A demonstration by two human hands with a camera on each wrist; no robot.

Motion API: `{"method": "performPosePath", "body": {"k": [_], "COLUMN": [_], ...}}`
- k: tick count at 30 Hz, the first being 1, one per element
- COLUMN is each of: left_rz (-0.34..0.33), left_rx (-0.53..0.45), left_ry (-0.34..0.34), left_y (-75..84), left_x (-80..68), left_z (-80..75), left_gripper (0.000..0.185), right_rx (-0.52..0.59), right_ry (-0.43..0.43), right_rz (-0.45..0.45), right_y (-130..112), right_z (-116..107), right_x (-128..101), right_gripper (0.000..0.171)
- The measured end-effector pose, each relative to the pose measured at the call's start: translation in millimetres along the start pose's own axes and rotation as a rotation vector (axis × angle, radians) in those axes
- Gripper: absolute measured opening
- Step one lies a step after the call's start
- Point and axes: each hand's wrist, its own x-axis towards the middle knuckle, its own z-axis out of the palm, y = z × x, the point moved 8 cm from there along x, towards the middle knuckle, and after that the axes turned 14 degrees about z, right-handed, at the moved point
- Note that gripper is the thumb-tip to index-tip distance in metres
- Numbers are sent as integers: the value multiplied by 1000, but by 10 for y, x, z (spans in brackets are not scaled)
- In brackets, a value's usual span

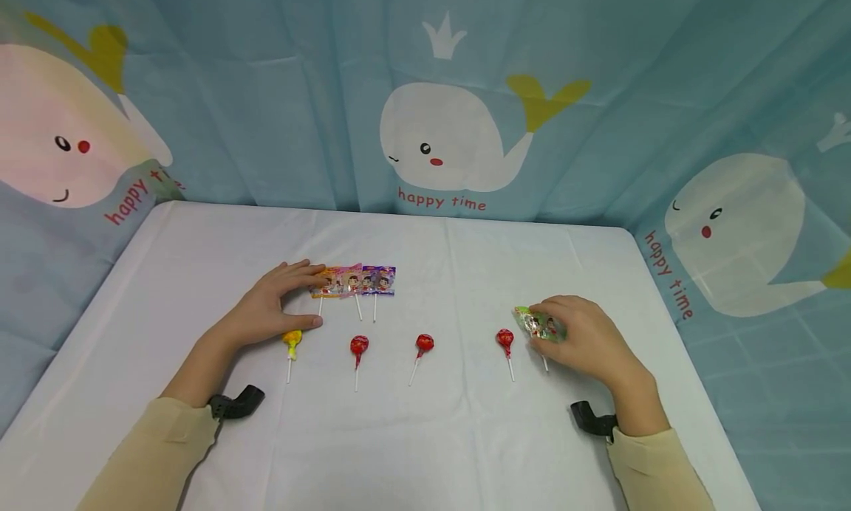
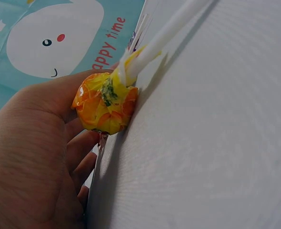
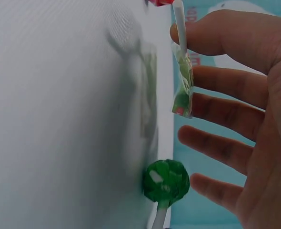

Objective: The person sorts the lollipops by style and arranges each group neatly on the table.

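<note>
My left hand [image 1: 269, 308] rests at a row of flat wrapped lollipops, fingertips on the orange-wrapped lollipop [image 1: 330, 283] and thumb beside its stick. Beside it lie a pink-wrapped lollipop [image 1: 352, 280] and a purple-wrapped one [image 1: 380, 280]. Under the left wrist is a round yellow-orange lollipop [image 2: 105, 102], also in the head view. My right hand [image 1: 585, 337] holds a flat green-wrapped lollipop [image 3: 183, 88] between thumb and fingers, just above the table. A round green lollipop [image 3: 166, 183] lies below that hand, hidden from the head view.
Three round red lollipops lie between the hands: one at left [image 1: 359, 345], a middle one [image 1: 424, 343] and a right one [image 1: 505, 339], close to the right hand. A white cloth [image 1: 425, 437] covers the table. Behind hangs a blue whale-print curtain [image 1: 299, 127].
</note>
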Motion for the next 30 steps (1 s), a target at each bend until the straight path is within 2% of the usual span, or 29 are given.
{"method": "performPosePath", "body": {"k": [11, 30], "left_rz": [9, 14], "left_rx": [-7, 3], "left_ry": [-4, -3], "left_y": [14, 19], "left_x": [19, 3], "left_z": [16, -9], "left_gripper": [69, 69], "right_rx": [-4, 46], "right_ry": [35, 84], "right_rz": [-30, -117], "right_y": [-94, -398], "right_z": [-23, -52], "right_x": [53, 183], "right_gripper": [49, 46]}}
